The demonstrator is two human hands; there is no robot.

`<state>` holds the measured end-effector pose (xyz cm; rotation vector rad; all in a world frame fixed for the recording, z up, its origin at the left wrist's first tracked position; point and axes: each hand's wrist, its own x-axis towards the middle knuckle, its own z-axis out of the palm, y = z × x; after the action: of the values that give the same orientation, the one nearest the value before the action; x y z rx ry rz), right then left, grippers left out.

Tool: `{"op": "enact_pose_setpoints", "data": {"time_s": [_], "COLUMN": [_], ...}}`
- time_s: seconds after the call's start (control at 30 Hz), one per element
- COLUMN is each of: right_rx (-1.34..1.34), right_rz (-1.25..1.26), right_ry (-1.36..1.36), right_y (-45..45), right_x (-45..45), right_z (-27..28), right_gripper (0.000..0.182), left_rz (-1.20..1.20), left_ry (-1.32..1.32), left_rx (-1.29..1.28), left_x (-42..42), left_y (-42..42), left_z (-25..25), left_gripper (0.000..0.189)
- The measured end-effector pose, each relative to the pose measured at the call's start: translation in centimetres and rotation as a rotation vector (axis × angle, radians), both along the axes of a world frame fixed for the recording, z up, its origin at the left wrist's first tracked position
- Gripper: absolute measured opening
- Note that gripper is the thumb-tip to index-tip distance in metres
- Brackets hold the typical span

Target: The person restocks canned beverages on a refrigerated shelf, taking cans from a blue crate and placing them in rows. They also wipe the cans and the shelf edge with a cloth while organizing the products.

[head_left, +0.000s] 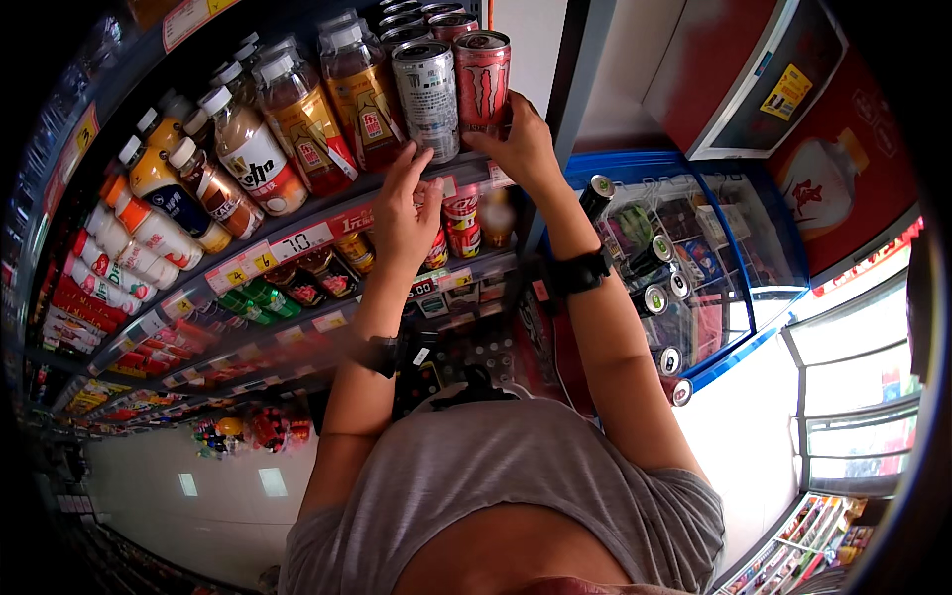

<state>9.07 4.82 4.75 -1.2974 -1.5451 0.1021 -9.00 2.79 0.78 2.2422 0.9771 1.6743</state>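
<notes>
My right hand (526, 145) grips a pink-red Monster energy drink can (482, 78) near its base, with the thumb in front and the fingers around its right side. The can stands upright at the right end of a store shelf (335, 212). Directly left of it is a silver Monster can (425, 97), its text panel facing out. My left hand (405, 216) is raised before the silver can, fingers apart, fingertips close to its bottom edge; whether they touch it I cannot tell. More cans (405, 35) line up behind these two.
Plastic drink bottles (309, 123) fill the shelf to the left. Price tags (301, 239) run along its front edge. Lower shelves hold small cans (465, 223) and green bottles (260, 297). At right, several cans (654, 299) stand on a blue-framed chest freezer (718, 216) beside a red cabinet (688, 67).
</notes>
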Motion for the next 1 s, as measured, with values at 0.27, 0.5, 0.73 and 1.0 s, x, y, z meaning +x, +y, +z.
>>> {"op": "enact_pose_setpoints", "data": {"time_s": [0.27, 0.5, 0.73, 1.0], "right_rx": [0.301, 0.031, -0.004, -0.609], "right_rz": [-0.138, -0.306, -0.805, -0.916], "right_ry": [0.015, 0.075, 0.121, -0.043], "right_y": [-4.9, -14.7, -23.2, -24.4], "right_x": [-0.4, 4.1, 11.5, 14.3], "right_z": [-1.4, -8.5, -11.0, -14.2], "right_gripper": [0.05, 0.029, 0.015, 0.057], "left_rz": [-0.091, -0.223, -0.386, -0.438], "left_ry": [-0.083, -0.114, -0.136, -0.108], "left_rx": [-0.011, -0.006, -0.087, -0.26], "left_x": [-1.2, -1.2, 1.9, 4.3], "left_y": [-1.6, -2.0, -2.9, -4.0], "left_z": [0.6, -2.1, -2.5, -2.4], "left_gripper": [0.029, 0.012, 0.028, 0.022]}}
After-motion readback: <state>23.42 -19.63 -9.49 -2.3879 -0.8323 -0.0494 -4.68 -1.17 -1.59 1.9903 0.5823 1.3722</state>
